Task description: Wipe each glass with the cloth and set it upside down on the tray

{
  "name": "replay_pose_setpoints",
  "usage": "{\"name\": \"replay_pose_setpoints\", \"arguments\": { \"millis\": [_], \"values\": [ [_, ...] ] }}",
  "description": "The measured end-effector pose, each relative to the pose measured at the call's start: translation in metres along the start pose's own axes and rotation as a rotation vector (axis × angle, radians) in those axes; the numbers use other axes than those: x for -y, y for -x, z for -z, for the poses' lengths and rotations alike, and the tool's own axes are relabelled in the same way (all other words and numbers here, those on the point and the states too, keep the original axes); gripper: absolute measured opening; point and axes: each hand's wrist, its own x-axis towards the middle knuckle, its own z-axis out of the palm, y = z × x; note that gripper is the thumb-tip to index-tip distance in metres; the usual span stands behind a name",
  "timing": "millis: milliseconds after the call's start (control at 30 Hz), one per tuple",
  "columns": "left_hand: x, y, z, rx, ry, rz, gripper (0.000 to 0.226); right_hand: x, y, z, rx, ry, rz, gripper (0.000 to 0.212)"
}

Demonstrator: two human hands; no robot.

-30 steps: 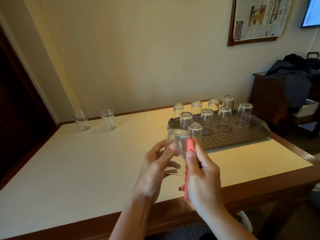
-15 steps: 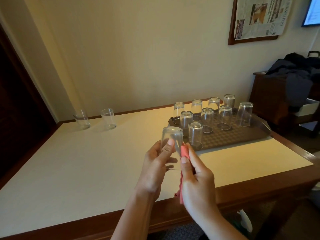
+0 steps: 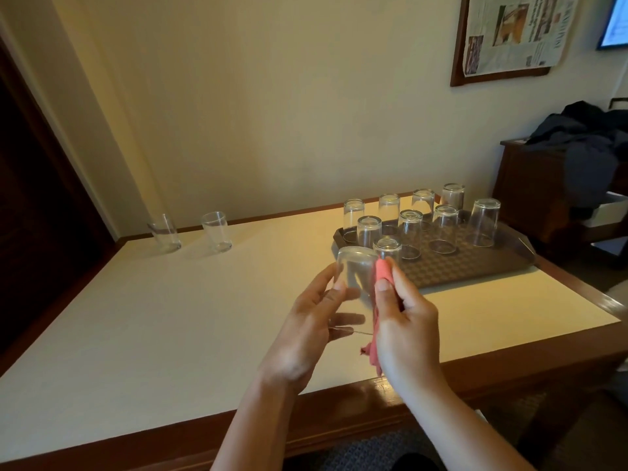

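The held glass (image 3: 355, 277) is clear and plain, turned base-up and tilted slightly, raised above the near middle of the table (image 3: 170, 317), just in front of the tray's near left corner. Its open rim shows only as a thin line low between the hands, and its wall is hard to trace against the pale tabletop. The left hand (image 3: 306, 334) wraps around it from the left, fingers curled behind the glass and seen through it, thumb on the near side. The right hand (image 3: 404, 331) pinches a pink cloth (image 3: 382, 273) between thumb and fingers and presses it against the glass's right side; the rest of the cloth hangs below the palm, mostly hidden by the hand. The brown tray (image 3: 475, 266) sits on the right of the table and carries nine glasses standing upside down, the nearest one (image 3: 387, 248) partly covered by the cloth and fingertips. Far left on the table, well apart from the tray, two glasses stand upright: the left one (image 3: 164, 232) and the right one (image 3: 216, 231).
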Motion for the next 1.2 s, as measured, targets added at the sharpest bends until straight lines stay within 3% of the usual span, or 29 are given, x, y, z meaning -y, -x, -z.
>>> {"name": "replay_pose_setpoints", "arguments": {
  "millis": [167, 333, 433, 567, 633, 700, 800, 933, 1067, 1200],
  "values": [
    [-0.003, -0.005, -0.002, -0.113, -0.003, -0.080, 0.053, 0.003, 0.026, -0.011, 0.049, 0.006, 0.103, 0.042],
    [0.000, 0.002, -0.001, 0.059, -0.003, 0.057, 0.039, -0.001, 0.001, -0.001, -0.013, -0.006, 0.005, 0.040],
    [-0.004, 0.002, -0.003, 0.006, 0.064, -0.012, 0.036, 0.004, 0.003, -0.002, 0.013, -0.046, 0.014, 0.038],
    [-0.001, -0.006, -0.001, -0.101, -0.035, -0.077, 0.061, -0.001, 0.026, -0.011, 0.068, 0.017, 0.117, 0.037],
    [-0.001, -0.004, -0.001, -0.016, 0.006, -0.005, 0.043, -0.004, 0.014, -0.008, 0.048, 0.010, 0.055, 0.037],
    [-0.004, -0.002, -0.002, 0.033, 0.016, 0.042, 0.039, 0.000, -0.002, -0.002, 0.018, 0.002, -0.011, 0.040],
    [-0.007, -0.002, -0.003, 0.003, 0.075, -0.040, 0.034, 0.009, 0.001, -0.003, 0.013, -0.038, -0.002, 0.039],
    [-0.005, -0.006, -0.003, -0.120, 0.002, -0.073, 0.055, 0.003, 0.020, -0.008, 0.080, 0.040, 0.070, 0.038],
    [-0.007, -0.001, -0.003, 0.012, 0.022, 0.059, 0.043, 0.003, -0.006, -0.001, 0.034, 0.034, 0.004, 0.039],
    [-0.013, -0.003, -0.003, -0.083, 0.034, -0.070, 0.042, 0.007, 0.014, -0.006, 0.061, -0.017, 0.051, 0.037]
  ]
}}
